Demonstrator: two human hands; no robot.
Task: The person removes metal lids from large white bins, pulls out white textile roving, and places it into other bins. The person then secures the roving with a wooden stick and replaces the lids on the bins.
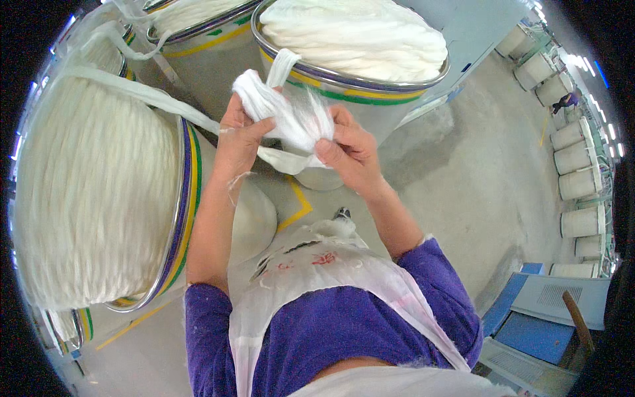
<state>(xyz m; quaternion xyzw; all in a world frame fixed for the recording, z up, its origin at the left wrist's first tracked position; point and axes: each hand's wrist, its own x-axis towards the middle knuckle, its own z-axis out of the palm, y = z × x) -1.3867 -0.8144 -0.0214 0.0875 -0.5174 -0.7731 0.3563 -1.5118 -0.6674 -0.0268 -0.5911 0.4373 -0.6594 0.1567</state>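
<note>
A bunched white fibre sliver (pixel 288 118) is stretched between my two hands in front of me. My left hand (pixel 246 129) grips its left part, with the thumb laid over the strand. On the other side, my right hand (pixel 348 145) pinches the frayed end between thumb and fingers, and loose fibres fan upward there. A loop of sliver hangs below the hands. From the left can (pixel 192 198), a long strand (pixel 142 92) runs to my left wrist. Another short strip (pixel 283 66) comes over the rim of the far can (pixel 370 89).
Coiled sliver (pixel 99 192) fills the left can, and more full cans stand behind it. A yellow line (pixel 297 205) marks the floor. White cans (pixel 574 159) line the far right, where a distant person (pixel 565 101) is. A blue and grey machine (pixel 536 331) stands at the lower right.
</note>
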